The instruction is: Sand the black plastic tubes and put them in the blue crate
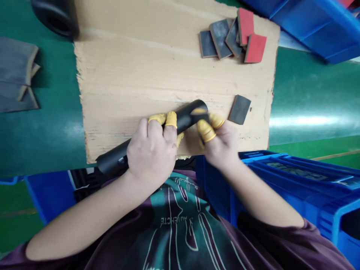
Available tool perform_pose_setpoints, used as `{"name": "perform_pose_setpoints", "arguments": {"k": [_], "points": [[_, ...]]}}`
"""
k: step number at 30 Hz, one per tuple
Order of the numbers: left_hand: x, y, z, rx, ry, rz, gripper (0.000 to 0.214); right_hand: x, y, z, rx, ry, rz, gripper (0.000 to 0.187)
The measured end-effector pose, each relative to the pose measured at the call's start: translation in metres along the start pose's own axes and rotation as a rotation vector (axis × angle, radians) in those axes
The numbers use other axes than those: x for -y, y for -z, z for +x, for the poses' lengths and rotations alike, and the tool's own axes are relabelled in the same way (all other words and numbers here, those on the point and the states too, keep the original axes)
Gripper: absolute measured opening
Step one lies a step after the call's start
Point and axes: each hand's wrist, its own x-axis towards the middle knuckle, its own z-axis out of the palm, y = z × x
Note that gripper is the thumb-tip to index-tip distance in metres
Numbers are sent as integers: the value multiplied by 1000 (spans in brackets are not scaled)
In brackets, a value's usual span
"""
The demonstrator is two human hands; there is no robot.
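Note:
A black tube (187, 115) lies slantwise over the near part of the cardboard sheet (135, 75), its right end higher in view. My left hand (153, 152) is closed around the tube's middle, yellow finger cots on its fingertips. At the right end, my right hand (219, 140), also in yellow finger cots, pinches a small dark sanding pad (200, 118) against the tube; motion blurs it and fingers partly cover it. Just right of that hand, a loose grey sanding pad (240, 109) rests on the cardboard.
Several grey pads (221, 37) and two red pads (255, 48) overlap at the back right. Larger grey sheets (17, 75) lie left on the green table (56, 135). A black cylindrical part (57, 17) stands back left. Blue crates (298, 26) (281, 187) flank the right side.

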Motion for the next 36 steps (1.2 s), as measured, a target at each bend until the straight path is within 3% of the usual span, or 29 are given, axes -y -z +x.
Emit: {"name": "perform_pose_setpoints", "arguments": {"k": [3,7,10,15,20,22,26,30,33,36], "points": [[1,-1,-1,-21,-7,11,16,-2,0,0,63,29,-49,31],[1,-1,0,-31,-12,26,18,-5,1,1,-22,79,-116,34],[1,1,1,-21,5,8,17,-9,1,2,59,152,-193,31],[1,5,4,66,57,-55,20,-16,6,4,-45,238,-453,38],[2,8,7,108,100,-85,23,-11,7,7,-14,326,-722,41],[2,9,8,116,91,-73,25,-8,7,10,-41,320,-715,42],[3,10,10,119,112,-77,22,-8,5,12,49,391,-681,42],[3,11,12,164,127,-92,23,-10,5,12,21,309,-652,42],[3,12,12,169,119,-68,24,-11,6,14,49,359,-650,41],[5,13,12,161,142,-82,27,-9,6,17,40,303,-632,39]]}}
